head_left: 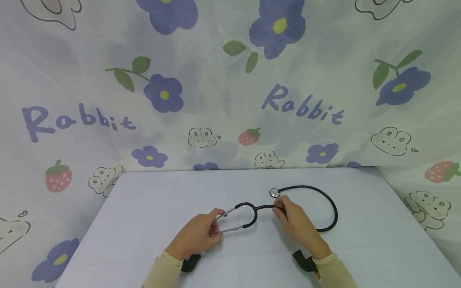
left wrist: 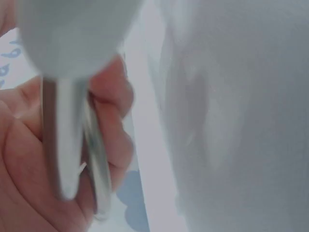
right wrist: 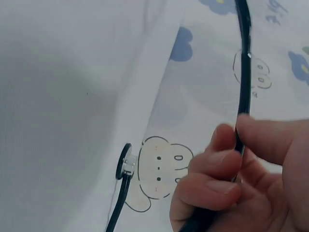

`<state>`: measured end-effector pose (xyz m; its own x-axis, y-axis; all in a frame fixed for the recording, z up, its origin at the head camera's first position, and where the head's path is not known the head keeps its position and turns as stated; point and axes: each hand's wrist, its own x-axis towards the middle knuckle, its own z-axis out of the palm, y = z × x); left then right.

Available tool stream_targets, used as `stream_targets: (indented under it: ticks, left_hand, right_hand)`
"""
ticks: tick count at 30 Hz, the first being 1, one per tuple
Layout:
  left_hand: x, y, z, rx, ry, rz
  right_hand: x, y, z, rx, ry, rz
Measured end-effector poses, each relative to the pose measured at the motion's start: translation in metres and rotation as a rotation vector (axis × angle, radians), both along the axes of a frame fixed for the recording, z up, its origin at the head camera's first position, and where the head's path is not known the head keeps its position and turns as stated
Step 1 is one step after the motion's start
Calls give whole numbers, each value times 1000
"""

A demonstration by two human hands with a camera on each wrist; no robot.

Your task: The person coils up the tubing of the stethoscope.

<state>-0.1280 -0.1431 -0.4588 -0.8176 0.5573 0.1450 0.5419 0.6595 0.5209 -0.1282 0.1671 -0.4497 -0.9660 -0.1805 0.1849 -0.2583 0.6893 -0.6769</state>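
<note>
A black stethoscope (head_left: pixel 256 208) stretches between both hands over the white table. My left hand (head_left: pixel 199 234) holds its two metal ear tubes (head_left: pixel 230 229) near their ends; in the left wrist view the metal tubes (left wrist: pixel 67 140) cross the palm, with a pale blurred earpiece (left wrist: pixel 77 38) close to the lens. My right hand (head_left: pixel 297 224) pinches the black tubing just past the Y-shaped fork, and in the right wrist view the fingers curl round the tubing (right wrist: pixel 245 72). Beyond the right hand the tubing loops back to the round chest piece (head_left: pixel 275 193), which lies on the table.
The white tabletop (head_left: pixel 144 200) ends at a back edge against a hanging cloth (head_left: pixel 216 100) printed with flowers, rabbits and strawberries. The cloth also closes off the left and right sides. Black straps (head_left: pixel 304 262) sit at both wrists.
</note>
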Motion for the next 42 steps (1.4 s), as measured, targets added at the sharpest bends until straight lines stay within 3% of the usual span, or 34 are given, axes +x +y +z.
stream_targets:
  ticks: [5,12,20,32,42]
  left_hand:
    - [-2,0,-1,65,-16,-35]
    - [-3,1,0,138,28,-77]
    - [-1,4,2,207,43,-96]
    - [0,12,6,277,86,-154]
    - [5,18,8,285,122,-59]
  right_hand:
    - [-1,-6,-5,-26,55,-69]
    - [2,-18,-11,-33,80,-103]
    - [9,-31,-15,43,96,-21]
    - [16,-44,-14,-7,84,-6]
    - [26,-54,-9,95,116,131]
